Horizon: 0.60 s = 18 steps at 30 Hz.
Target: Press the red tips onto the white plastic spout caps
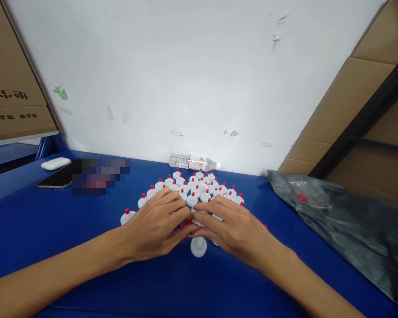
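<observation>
My left hand [154, 223] and my right hand [234, 225] meet at the middle, fingertips almost touching. Between them is a white bottle cap with a red tip [197, 217], mostly hidden by the fingers. The left fingers close at its red end, the right fingers curl round its white body. Beyond the hands, many similar white caps with red tips [192, 200] stand on the blue table [146, 287]. Just below the fingertips lies a round white cap [198, 247] showing no red tip. One red-tipped cap [128, 216] sits beside my left wrist.
A clear plastic bottle [194, 162] lies on its side against the white wall. At left are a phone [55, 176] and a white oval object [55, 164]. Dark plastic sheeting [348, 229] with a small clear bag [310, 195] covers the right side. Cardboard [16, 75] stands at left.
</observation>
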{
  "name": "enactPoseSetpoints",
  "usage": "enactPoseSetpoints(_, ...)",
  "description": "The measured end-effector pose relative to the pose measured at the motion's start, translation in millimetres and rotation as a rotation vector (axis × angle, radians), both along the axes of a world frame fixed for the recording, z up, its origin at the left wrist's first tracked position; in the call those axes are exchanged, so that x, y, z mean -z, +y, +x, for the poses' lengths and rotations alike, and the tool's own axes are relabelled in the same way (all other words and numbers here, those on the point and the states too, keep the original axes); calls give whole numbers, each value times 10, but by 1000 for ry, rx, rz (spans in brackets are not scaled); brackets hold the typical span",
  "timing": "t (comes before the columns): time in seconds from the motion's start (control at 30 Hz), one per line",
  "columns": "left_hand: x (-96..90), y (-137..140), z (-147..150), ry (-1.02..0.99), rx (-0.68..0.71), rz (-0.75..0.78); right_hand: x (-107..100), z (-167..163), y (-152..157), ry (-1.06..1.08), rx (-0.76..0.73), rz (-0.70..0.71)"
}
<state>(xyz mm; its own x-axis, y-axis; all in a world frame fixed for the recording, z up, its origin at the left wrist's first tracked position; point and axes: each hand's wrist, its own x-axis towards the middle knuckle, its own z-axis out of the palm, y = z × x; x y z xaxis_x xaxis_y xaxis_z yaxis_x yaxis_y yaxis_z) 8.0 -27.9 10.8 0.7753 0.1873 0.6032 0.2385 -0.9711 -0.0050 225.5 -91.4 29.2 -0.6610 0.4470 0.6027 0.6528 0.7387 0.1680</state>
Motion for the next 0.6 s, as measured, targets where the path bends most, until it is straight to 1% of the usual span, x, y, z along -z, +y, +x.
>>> enactPoseSetpoints(0.07, 2, -4, 9, 3, 5, 7, -10, -5, 1, -1, 1, -4)
enactPoseSetpoints(0.17, -27, -8, 29, 29, 20, -38, -64, -6, 3, -16, 10, 0)
enactPoseSetpoints(0.23, -55, -19, 42, 27, 36, -99, -107, -8, 1, -38, 25, 44)
enactPoseSetpoints(0.33, -89, -51, 41, 4, 61, -211, -155, 42, 4, -69, 42, 156)
enactPoseSetpoints(0.43, -117, -59, -3, -44, 47, -322, -196, 242, 36, -93, 105, 223)
enactPoseSetpoints(0.5, -141, -26, -46, -62, 9, -360, -243, 444, 74, -21, 242, 180)
enactPoseSetpoints(0.53, -155, 1, -65, -67, -12, -339, -274, 547, 94, 41, 318, 122)
enactPoseSetpoints(0.6, -180, 63, -91, -20, -32, -228, -340, 727, 128, 135, 468, -16)
